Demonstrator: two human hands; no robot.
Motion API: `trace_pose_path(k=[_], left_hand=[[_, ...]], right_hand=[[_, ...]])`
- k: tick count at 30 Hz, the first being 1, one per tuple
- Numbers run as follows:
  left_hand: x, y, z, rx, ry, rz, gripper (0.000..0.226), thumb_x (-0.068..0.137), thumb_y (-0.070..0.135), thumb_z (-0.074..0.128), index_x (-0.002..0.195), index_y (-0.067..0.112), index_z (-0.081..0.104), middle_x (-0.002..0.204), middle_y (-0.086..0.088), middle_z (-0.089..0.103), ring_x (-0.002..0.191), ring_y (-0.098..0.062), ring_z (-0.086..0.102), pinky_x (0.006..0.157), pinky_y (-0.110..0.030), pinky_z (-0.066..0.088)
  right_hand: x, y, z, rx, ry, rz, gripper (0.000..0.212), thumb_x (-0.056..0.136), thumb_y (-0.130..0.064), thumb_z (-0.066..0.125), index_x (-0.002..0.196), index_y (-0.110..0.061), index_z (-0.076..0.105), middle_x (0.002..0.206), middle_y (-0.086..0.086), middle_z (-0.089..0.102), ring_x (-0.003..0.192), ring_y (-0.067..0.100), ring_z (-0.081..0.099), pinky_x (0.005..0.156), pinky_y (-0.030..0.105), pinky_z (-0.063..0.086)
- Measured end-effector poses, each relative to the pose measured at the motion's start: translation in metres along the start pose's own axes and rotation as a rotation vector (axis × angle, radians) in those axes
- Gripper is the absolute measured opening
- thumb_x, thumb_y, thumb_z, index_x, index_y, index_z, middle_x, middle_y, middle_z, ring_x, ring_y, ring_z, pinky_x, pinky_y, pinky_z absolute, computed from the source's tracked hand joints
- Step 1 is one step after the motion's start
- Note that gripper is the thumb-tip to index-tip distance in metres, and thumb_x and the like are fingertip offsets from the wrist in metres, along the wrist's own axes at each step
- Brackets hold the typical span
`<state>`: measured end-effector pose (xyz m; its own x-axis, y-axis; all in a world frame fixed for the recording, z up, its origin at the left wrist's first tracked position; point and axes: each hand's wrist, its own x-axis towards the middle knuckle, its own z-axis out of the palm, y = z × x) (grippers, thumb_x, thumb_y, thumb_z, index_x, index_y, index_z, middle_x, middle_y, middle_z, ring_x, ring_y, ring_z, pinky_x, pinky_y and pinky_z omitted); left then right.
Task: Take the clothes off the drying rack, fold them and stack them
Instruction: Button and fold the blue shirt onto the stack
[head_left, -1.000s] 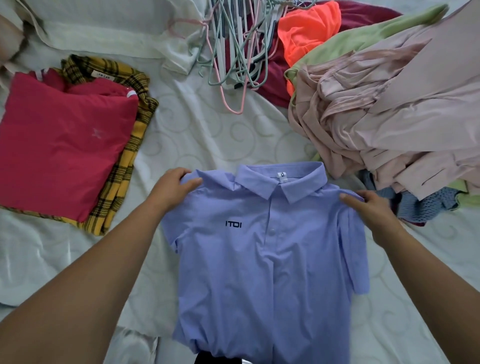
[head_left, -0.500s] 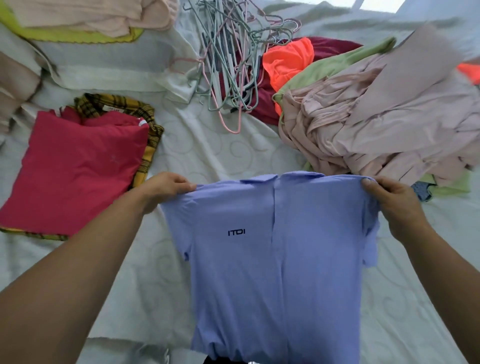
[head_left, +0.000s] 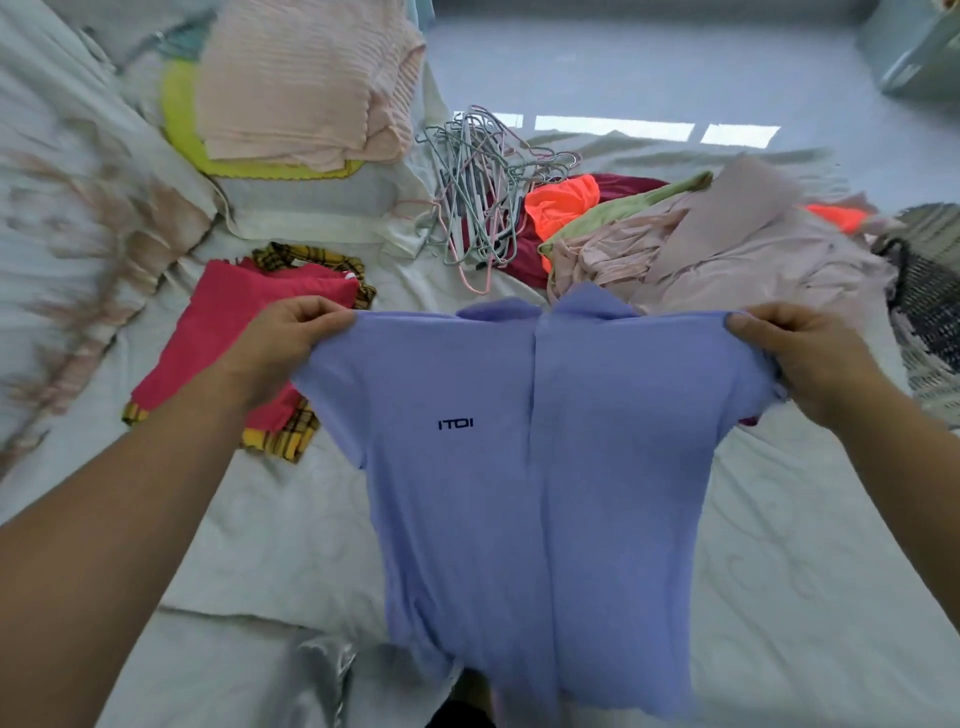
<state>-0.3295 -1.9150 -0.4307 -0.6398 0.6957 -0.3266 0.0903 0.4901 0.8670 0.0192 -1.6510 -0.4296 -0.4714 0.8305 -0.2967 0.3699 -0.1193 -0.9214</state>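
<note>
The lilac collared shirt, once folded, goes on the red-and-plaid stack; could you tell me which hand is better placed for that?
Likely the left hand: it grips the lilac collared shirt over the folded red top; the right hand is by the crumpled pink pile.

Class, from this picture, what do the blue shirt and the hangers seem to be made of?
Blue shirt: thin, matte fabric, perhaps a cotton blend; it hangs limp and wrinkles softly. Hangers: probably coated wire; thin, bent rods in smooth pastel grey and pink.
</note>
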Motion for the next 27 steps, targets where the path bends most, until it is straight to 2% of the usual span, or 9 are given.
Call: trace_pose_path(k=[3, 6, 10, 13, 16, 18, 21, 24, 27], left_hand=[[-0.028, 0.034, -0.014, -0.057, 0.05, 0.067, 0.027, 0.089, 0.021, 0.06, 0.063, 0.024, 0.069, 0.067, 0.006, 0.066, 0.066, -0.016, 0.06, 0.066, -0.032, 0.049], [-0.04, 0.078, -0.029, -0.09, 0.073, 0.136, 0.026, 0.086, 0.018, 0.063, 0.061, 0.02, 0.069, 0.061, 0.008, 0.066, 0.061, -0.011, 0.059, 0.066, -0.031, 0.049], [-0.034, 0.132, -0.038, -0.039, 0.15, 0.251, 0.025, 0.085, 0.008, 0.064, 0.064, 0.021, 0.063, 0.049, 0.017, 0.06, 0.056, 0.0, 0.051, 0.057, -0.015, 0.042], [-0.016, 0.166, -0.045, -0.071, 0.228, 0.31, 0.022, 0.087, 0.006, 0.061, 0.069, 0.018, 0.057, 0.056, 0.012, 0.058, 0.063, -0.004, 0.047, 0.057, -0.013, 0.041], [0.011, 0.201, -0.056, -0.126, 0.267, 0.323, 0.023, 0.088, 0.009, 0.061, 0.069, 0.02, 0.054, 0.045, 0.017, 0.057, 0.064, -0.006, 0.047, 0.06, -0.017, 0.04], [0.027, 0.225, -0.069, -0.142, 0.293, 0.323, 0.027, 0.088, 0.01, 0.061, 0.064, 0.023, 0.057, 0.041, 0.02, 0.055, 0.062, -0.006, 0.047, 0.06, -0.017, 0.041], [0.045, 0.258, -0.094, -0.147, 0.337, 0.385, 0.044, 0.086, 0.012, 0.063, 0.046, 0.029, 0.067, 0.043, 0.019, 0.057, 0.058, -0.003, 0.049, 0.058, -0.016, 0.042], [0.047, 0.288, -0.112, -0.205, 0.359, 0.504, 0.045, 0.084, 0.012, 0.062, 0.045, 0.032, 0.067, 0.047, 0.018, 0.059, 0.055, 0.001, 0.052, 0.058, -0.013, 0.045], [0.037, 0.294, -0.122, -0.223, 0.365, 0.615, 0.029, 0.08, 0.016, 0.063, 0.054, 0.028, 0.068, 0.055, 0.019, 0.062, 0.064, 0.0, 0.056, 0.065, -0.016, 0.047]], right_hand=[[-0.027, -0.032, -0.027, 0.016, -0.013, -0.111, 0.058, 0.025, -0.073, 0.078, 0.063, -0.03, 0.073, 0.062, -0.014, 0.066, 0.062, 0.007, 0.056, 0.055, 0.02, 0.048], [-0.038, -0.075, -0.048, 0.092, -0.027, -0.193, 0.065, 0.015, -0.071, 0.081, 0.062, -0.028, 0.073, 0.064, -0.013, 0.067, 0.064, 0.006, 0.058, 0.062, 0.02, 0.05], [-0.039, -0.123, -0.062, 0.146, -0.002, -0.228, 0.075, 0.006, -0.065, 0.084, 0.066, -0.021, 0.073, 0.065, -0.01, 0.07, 0.059, 0.005, 0.064, 0.059, 0.018, 0.054], [-0.026, -0.159, -0.063, 0.183, 0.034, -0.275, 0.066, 0.011, -0.058, 0.087, 0.064, -0.023, 0.074, 0.066, -0.009, 0.071, 0.062, 0.006, 0.066, 0.06, 0.019, 0.055], [-0.009, -0.204, -0.053, 0.228, 0.071, -0.335, 0.016, 0.049, -0.036, 0.084, 0.051, -0.027, 0.071, 0.053, -0.014, 0.065, 0.052, -0.002, 0.06, 0.053, 0.013, 0.049], [0.01, -0.23, -0.048, 0.2, 0.122, -0.397, 0.03, 0.073, -0.018, 0.073, 0.045, -0.027, 0.068, 0.047, -0.018, 0.06, 0.046, -0.005, 0.055, 0.05, 0.011, 0.043], [0.031, -0.268, -0.047, 0.177, 0.18, -0.479, 0.033, 0.082, -0.01, 0.067, 0.051, -0.023, 0.066, 0.047, -0.018, 0.059, 0.048, -0.004, 0.052, 0.052, 0.012, 0.041], [0.042, -0.297, -0.052, 0.179, 0.184, -0.577, 0.012, 0.078, -0.025, 0.072, 0.068, -0.027, 0.066, 0.061, -0.017, 0.063, 0.068, 0.002, 0.058, 0.066, 0.018, 0.046], [0.033, -0.304, -0.059, 0.144, 0.127, -0.64, 0.028, 0.055, -0.051, 0.08, 0.072, -0.033, 0.068, 0.072, -0.015, 0.062, 0.082, 0.011, 0.057, 0.069, 0.022, 0.046]])
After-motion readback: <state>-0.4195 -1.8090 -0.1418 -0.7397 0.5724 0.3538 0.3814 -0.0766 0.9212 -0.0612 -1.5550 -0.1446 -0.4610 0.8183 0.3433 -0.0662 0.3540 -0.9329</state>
